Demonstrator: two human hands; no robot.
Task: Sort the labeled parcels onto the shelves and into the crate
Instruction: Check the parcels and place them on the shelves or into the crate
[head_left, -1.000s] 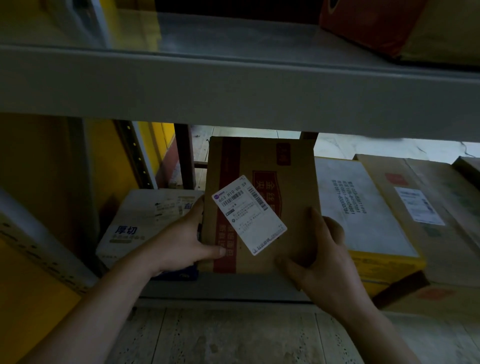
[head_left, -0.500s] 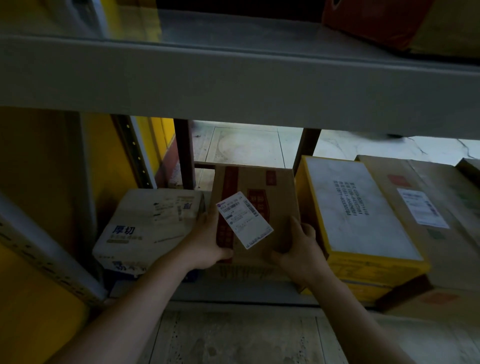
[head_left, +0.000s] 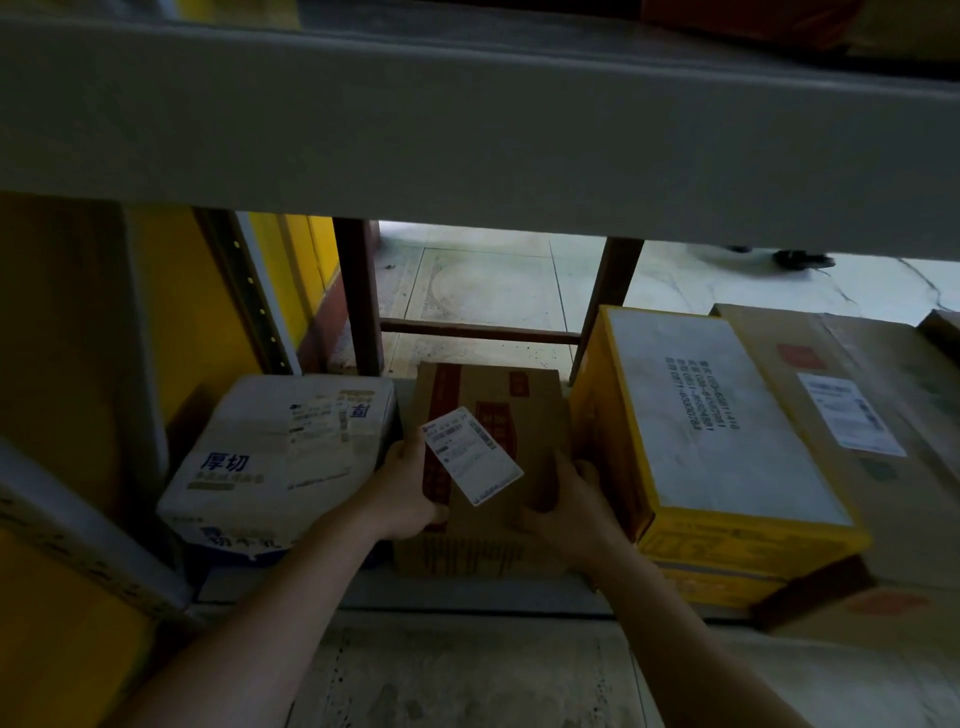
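Note:
A brown cardboard parcel (head_left: 524, 415) with red print and a slanted white label (head_left: 470, 454) sits on the low shelf (head_left: 467, 590), in the gap between a white box and a yellow box. My left hand (head_left: 408, 488) grips its left edge. My right hand (head_left: 569, 512) holds its right front corner, fingers curled on the top face. Both forearms reach in from below.
The white box (head_left: 270, 457) stands left of the parcel, the yellow box (head_left: 717, 447) right of it, then a large brown carton (head_left: 872, 415). A grey upper shelf beam (head_left: 467, 119) overhangs everything. Yellow panels and a perforated upright (head_left: 244, 291) close the left side.
Both hands have pushed the parcel deeper and lower into the gap on the shelf; it was tilted up toward me and now lies nearly flat.

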